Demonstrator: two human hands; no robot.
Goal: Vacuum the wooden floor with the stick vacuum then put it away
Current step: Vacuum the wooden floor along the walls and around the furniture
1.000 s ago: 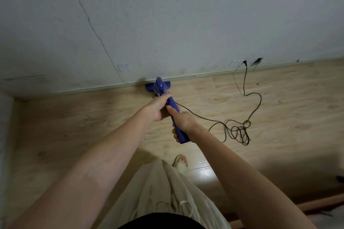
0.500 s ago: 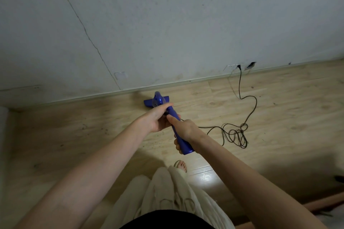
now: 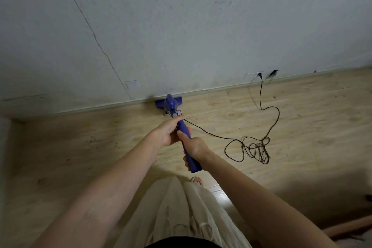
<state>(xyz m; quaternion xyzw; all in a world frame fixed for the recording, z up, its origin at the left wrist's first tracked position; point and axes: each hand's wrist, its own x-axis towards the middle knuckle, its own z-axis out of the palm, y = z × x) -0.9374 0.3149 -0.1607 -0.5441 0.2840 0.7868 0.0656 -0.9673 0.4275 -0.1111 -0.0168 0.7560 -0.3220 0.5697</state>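
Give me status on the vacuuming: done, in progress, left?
Done: nothing I can confirm. In hand: left hand and right hand grip the blue stick vacuum, its head at the baseboard. Left: dark specks on the wooden floor, unplugging the black cord, putting it away.

I count one blue vacuum (image 3: 171, 104), one black cord (image 3: 259, 143), two hands, left (image 3: 167, 132) and right (image 3: 195, 147), one foot (image 3: 197, 180).
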